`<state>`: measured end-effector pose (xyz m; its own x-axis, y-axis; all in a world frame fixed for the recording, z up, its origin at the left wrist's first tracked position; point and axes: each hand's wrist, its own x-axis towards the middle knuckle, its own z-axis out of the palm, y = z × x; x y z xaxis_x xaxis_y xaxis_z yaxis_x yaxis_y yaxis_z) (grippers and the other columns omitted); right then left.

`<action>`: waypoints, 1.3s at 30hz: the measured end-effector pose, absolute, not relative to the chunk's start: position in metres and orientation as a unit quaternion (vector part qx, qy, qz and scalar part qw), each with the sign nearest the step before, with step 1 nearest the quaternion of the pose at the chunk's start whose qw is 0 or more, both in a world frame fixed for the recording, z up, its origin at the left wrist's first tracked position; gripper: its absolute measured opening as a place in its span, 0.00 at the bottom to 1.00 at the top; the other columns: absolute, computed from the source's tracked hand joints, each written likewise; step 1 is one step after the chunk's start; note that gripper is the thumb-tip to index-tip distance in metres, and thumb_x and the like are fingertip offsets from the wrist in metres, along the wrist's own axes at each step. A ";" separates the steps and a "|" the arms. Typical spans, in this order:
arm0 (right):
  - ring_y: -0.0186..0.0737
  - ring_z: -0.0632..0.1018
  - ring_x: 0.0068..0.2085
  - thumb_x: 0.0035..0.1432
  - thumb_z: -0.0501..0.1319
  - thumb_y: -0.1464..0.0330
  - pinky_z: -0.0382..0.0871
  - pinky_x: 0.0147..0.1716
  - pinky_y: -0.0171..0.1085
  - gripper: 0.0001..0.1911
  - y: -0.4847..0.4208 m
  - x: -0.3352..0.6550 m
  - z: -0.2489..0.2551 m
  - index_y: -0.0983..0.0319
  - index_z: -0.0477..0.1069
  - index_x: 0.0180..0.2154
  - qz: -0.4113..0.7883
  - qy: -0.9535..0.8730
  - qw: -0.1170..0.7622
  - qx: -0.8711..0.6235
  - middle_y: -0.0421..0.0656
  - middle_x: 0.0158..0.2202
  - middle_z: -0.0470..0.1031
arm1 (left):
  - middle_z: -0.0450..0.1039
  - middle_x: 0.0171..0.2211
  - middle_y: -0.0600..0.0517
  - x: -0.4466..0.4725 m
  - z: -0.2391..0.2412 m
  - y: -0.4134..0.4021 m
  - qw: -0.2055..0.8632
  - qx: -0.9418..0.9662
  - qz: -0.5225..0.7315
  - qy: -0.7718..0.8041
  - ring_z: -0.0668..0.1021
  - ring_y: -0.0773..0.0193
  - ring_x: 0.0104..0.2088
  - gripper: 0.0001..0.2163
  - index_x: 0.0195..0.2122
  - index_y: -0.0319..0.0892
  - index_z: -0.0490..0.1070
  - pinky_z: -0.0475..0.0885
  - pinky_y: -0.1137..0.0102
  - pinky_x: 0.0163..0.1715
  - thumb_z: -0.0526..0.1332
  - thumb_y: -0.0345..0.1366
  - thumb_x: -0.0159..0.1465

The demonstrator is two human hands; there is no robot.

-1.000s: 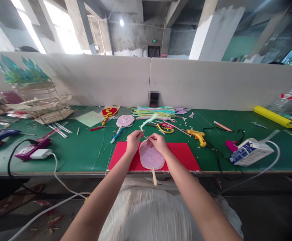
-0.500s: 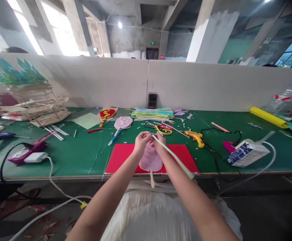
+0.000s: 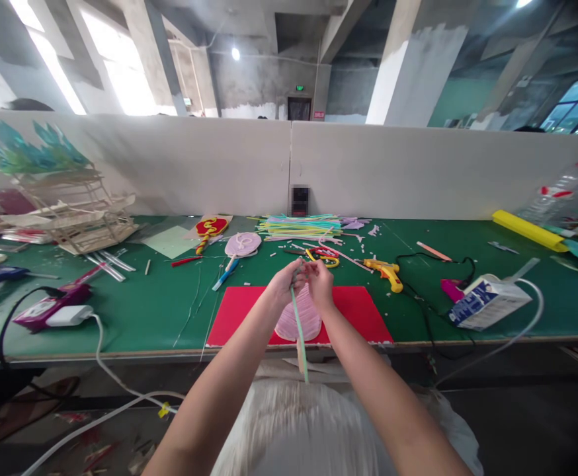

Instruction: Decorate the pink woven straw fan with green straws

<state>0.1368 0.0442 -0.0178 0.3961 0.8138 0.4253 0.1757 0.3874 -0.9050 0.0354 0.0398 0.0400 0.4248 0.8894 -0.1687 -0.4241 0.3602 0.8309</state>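
Observation:
A pale green pipe cleaner (image 3: 297, 319) hangs from my left hand (image 3: 285, 280), whose fingers are closed around it. My right hand (image 3: 321, 283) is pinched against the left fingertips; the bit of pipe cleaner between them is mostly hidden. Beneath both hands a pink-lilac fan-shaped piece (image 3: 305, 324), covered in rows of pipe cleaner, lies on a red board (image 3: 356, 317). Its wooden stick handle (image 3: 299, 357) juts toward me past the table edge, partly behind the green strand.
Behind my hands lie scissors (image 3: 325, 256) and a pile of coloured pipe cleaners (image 3: 299, 228). A yellow glue gun (image 3: 385, 272) sits to the right, near a carton (image 3: 490, 304). A round lilac fan (image 3: 243, 244) and a purple power strip (image 3: 53, 307) are on the left.
The green pipe cleaner's loose end has swung from over my right forearm to hang straight down in front of the fan. My hands have turned around its upper end.

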 end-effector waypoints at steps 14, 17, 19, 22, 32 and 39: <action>0.34 0.72 0.28 0.41 0.64 0.54 0.67 0.22 0.30 0.17 0.059 0.145 -0.022 0.61 0.68 0.25 0.436 -0.394 0.664 -0.463 0.38 0.25 0.71 | 0.69 0.19 0.54 0.014 0.023 0.067 0.249 0.742 0.365 0.504 0.68 0.67 0.22 0.06 0.22 0.42 0.73 0.57 0.73 0.21 0.60 0.37 0.52; 0.32 0.72 0.29 0.41 0.64 0.54 0.67 0.24 0.29 0.17 0.060 0.145 -0.023 0.61 0.68 0.25 0.457 -0.377 0.661 -0.460 0.38 0.25 0.70 | 0.71 0.20 0.52 0.011 0.024 0.067 0.223 0.748 0.354 0.516 0.69 0.66 0.22 0.05 0.23 0.42 0.73 0.58 0.73 0.22 0.60 0.36 0.52; 0.32 0.72 0.29 0.41 0.64 0.55 0.67 0.24 0.29 0.17 0.060 0.144 -0.023 0.61 0.68 0.25 0.465 -0.382 0.654 -0.458 0.38 0.25 0.70 | 0.71 0.22 0.51 0.009 0.025 0.066 0.209 0.748 0.340 0.530 0.70 0.65 0.23 0.05 0.23 0.42 0.73 0.58 0.73 0.22 0.61 0.36 0.52; 0.33 0.71 0.29 0.41 0.64 0.54 0.67 0.24 0.29 0.17 0.061 0.143 -0.024 0.61 0.68 0.25 0.459 -0.398 0.647 -0.461 0.38 0.25 0.70 | 0.72 0.24 0.51 0.009 0.026 0.064 0.188 0.752 0.323 0.544 0.70 0.64 0.24 0.04 0.25 0.43 0.73 0.58 0.73 0.22 0.61 0.36 0.53; 0.38 0.71 0.28 0.50 0.57 0.52 0.68 0.24 0.35 0.18 0.057 0.144 -0.023 0.61 0.67 0.26 0.315 -0.544 0.617 -0.473 0.41 0.25 0.69 | 0.68 0.21 0.52 0.025 0.019 0.052 0.248 0.734 0.334 0.536 0.71 0.65 0.23 0.13 0.30 0.42 0.64 0.59 0.73 0.24 0.45 0.41 0.64; 0.37 0.70 0.29 0.55 0.54 0.55 0.66 0.27 0.35 0.16 0.052 0.142 -0.021 0.61 0.65 0.27 0.229 -0.574 0.612 -0.493 0.41 0.26 0.69 | 0.64 0.15 0.56 0.032 0.011 0.057 0.352 0.683 0.348 0.538 0.70 0.66 0.19 0.12 0.27 0.43 0.59 0.59 0.73 0.22 0.48 0.44 0.62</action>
<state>0.1421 0.0519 -0.0207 0.2358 0.8466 0.4771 0.2850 0.4091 -0.8668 0.0322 0.0571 0.0106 0.1799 0.9790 0.0962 0.4896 -0.1739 0.8544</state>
